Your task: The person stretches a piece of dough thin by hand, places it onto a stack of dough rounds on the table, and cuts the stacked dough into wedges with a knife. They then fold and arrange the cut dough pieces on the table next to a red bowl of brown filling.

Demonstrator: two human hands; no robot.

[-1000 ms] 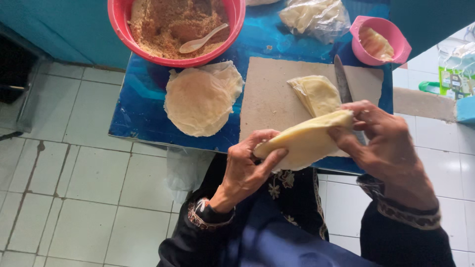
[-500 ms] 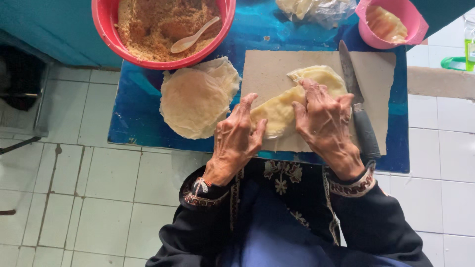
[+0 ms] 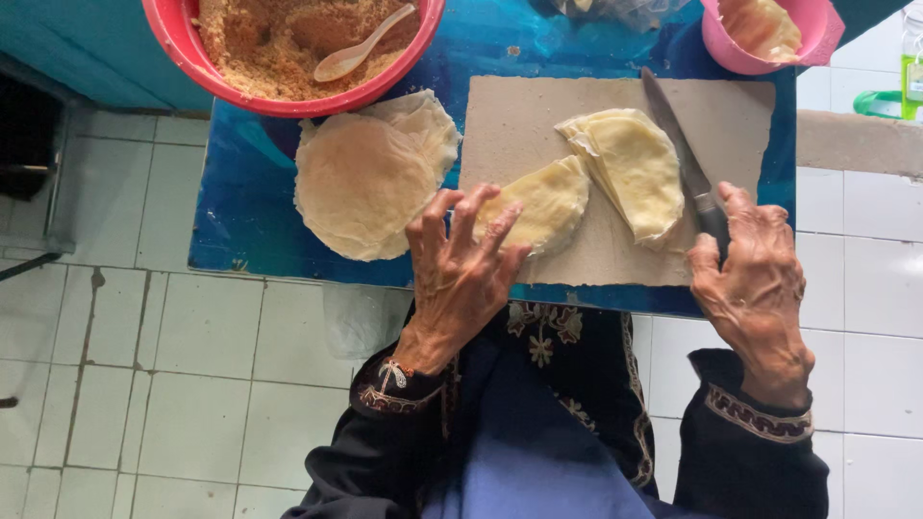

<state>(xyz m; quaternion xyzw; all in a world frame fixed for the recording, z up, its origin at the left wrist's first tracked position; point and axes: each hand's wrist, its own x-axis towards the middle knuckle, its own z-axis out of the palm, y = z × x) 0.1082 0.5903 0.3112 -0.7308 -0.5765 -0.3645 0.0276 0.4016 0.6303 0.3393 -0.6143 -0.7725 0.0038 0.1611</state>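
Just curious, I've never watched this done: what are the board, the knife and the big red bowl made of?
The board looks like grey-brown cardboard or pressed fibre: matte, with ragged edges. The knife has a dull grey metal blade; the right hand covers its dark handle. The red bowl seems to be plastic, smooth with a slight sheen.

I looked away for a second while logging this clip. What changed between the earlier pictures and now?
The folded wrapper, held up in both hands a second ago, now lies on the board under the left hand. The right hand let go of it and moved right to the knife handle. The red bowl, round wrapper stack and pink bowl stayed put.
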